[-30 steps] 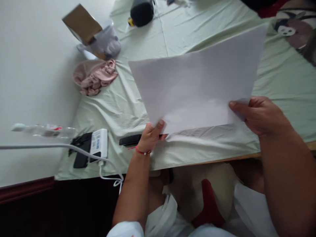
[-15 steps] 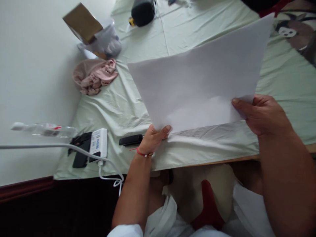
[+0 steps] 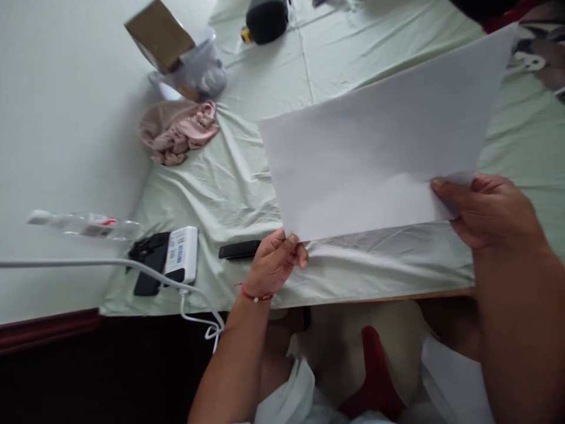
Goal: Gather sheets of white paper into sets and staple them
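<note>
A large white sheet of paper (image 3: 375,147) is held up above a table covered with a pale green cloth (image 3: 238,176). My left hand (image 3: 276,259) pinches its lower left corner between thumb and fingers. On the right, my right hand (image 3: 494,209) grips the lower right part, thumb on the face turned to me and the other fingers partly hidden behind the sheet. A black stapler-like object (image 3: 238,250) lies on the cloth just left of my left hand.
At the left are a white power bank (image 3: 183,253) with a cable, a black flat object (image 3: 148,274) and a clear bottle (image 3: 88,225). Farther back are pink cloth (image 3: 185,132), a plastic bag (image 3: 203,70) with a cardboard box (image 3: 161,35), and a black case (image 3: 267,20).
My left hand has shifted slightly down and now holds the sheet nearer its corner tip. The sheet and my right hand appear a little farther right, as the view has also shifted.
</note>
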The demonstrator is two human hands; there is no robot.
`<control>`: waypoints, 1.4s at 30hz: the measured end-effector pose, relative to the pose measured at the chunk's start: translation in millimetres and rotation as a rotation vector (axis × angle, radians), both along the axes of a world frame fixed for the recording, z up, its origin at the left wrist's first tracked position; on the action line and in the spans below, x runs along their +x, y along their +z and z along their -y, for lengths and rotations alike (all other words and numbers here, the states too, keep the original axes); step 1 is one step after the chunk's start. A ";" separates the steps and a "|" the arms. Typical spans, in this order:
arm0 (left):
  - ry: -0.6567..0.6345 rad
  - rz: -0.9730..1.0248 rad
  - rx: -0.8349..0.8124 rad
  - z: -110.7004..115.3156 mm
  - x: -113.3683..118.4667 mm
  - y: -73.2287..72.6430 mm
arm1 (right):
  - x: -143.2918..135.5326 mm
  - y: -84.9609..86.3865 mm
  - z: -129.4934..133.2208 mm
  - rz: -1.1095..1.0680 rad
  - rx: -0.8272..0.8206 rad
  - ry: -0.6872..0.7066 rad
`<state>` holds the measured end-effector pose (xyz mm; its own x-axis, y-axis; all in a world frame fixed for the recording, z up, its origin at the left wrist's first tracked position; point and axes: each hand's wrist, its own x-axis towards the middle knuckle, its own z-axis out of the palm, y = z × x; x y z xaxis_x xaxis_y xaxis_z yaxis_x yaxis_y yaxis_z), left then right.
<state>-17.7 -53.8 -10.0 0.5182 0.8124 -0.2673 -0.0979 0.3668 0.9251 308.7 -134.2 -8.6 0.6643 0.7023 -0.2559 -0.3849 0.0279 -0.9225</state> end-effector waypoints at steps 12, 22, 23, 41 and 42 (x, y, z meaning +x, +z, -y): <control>0.145 0.092 -0.071 19.2 -21.3 17.0 | -12.3 14.9 -9.4 -0.076 -0.330 0.103; 0.284 -0.098 0.092 21.5 -31.8 11.2 | -30.3 18.7 -21.7 -0.106 -0.296 0.079; 0.346 -0.151 0.155 22.1 -32.7 8.5 | -31.0 18.7 -22.0 -0.108 -0.284 0.071; 0.850 -0.949 1.041 -11.8 -72.4 -21.5 | -50.5 -1.1 -29.2 0.007 -0.315 0.274; 0.810 -0.988 1.052 -14.8 -75.9 -24.4 | -51.9 -1.9 -28.9 0.014 -0.320 0.283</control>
<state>-93.5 -39.0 -34.5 -0.1278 0.7962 0.5914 0.7995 -0.2702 0.5365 256.8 -105.3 -10.4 0.4618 0.7442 -0.4827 -0.3236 -0.3653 -0.8728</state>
